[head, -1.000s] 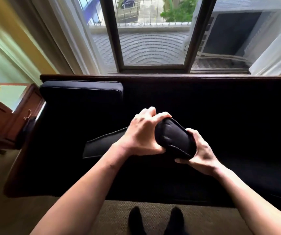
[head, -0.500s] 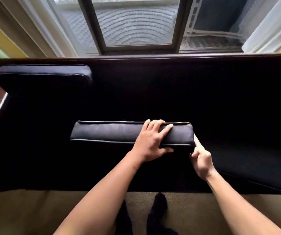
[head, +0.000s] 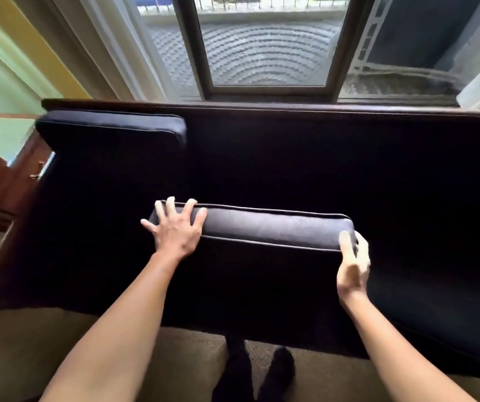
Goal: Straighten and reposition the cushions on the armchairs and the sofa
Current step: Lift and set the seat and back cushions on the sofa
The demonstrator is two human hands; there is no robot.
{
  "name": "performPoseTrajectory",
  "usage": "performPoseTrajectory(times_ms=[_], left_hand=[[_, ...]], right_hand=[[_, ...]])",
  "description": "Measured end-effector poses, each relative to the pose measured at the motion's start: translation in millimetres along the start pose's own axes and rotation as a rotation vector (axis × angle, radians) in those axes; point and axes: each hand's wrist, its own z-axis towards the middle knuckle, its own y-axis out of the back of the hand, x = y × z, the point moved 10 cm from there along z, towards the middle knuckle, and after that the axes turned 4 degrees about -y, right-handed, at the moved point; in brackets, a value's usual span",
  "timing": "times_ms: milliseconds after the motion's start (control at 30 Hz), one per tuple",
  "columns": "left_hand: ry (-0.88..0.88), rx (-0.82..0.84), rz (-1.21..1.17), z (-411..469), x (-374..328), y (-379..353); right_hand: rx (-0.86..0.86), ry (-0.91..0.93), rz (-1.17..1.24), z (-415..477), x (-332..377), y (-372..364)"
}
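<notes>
Where a second ago you held the dark navy piped fabric cushion [head: 262,232] bunched by one end with both hands close together, you now hold it opened out full length, one hand at each end. Your dark-socked feet [head: 257,372] stand on the tan woven carpet [head: 18,343] at 6 o'clock.

Left hand [head: 176,229]: at 9 o'clock of the cushion, fingers spread flat over its left end and curled across the top piping. It has travelled from near the right end, half a second ago, to the left end. It presses more than it clasps.

Right hand [head: 352,265]: at 3 o'clock of the cushion, motion-blurred, palm against the right end. Whether its fingers close around the corner cannot be told.

Cushion position: standing on its long edge on the seat of the dark wood-framed sofa [head: 291,107], middle section, apart from the backrest at 12 o'clock.

Reference: a second matching navy cushion [head: 111,129] already stands upright against the backrest at 10 o'clock.

Judgement: the straightening step appears complete; repositioning remains. Push the cushion back toward 12 o'clock until it sits against the backrest, beside the seated one. Beyond the sofa, the dark-framed window [head: 267,44] overlooks a paved terrace.
</notes>
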Motion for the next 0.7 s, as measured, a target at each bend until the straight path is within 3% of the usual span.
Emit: performPoseTrajectory(times_ms=[100, 200, 333, 467, 700], left_hand=[[0.048, -0.139, -0.183, 11, 32, 15], [0.094, -0.252, -0.542, 19, 56, 21], [0.4, -0.302, -1.068, 14, 76, -6], [0.502, -0.424, -1.191, 24, 57, -15], [0.459, -0.435, -1.196, 77, 20, 2]], right_hand=[[-0.161, 0.026, 0.056, 4, 1, -2], [-0.286, 0.046, 0.054, 9, 6, -3], [-0.418, 0.03, 0.072, 15, 14, -10], [-0.578, 0.011, 0.032, 22, 22, -9], [-0.605, 0.001, -0.032, 68, 45, -14]])
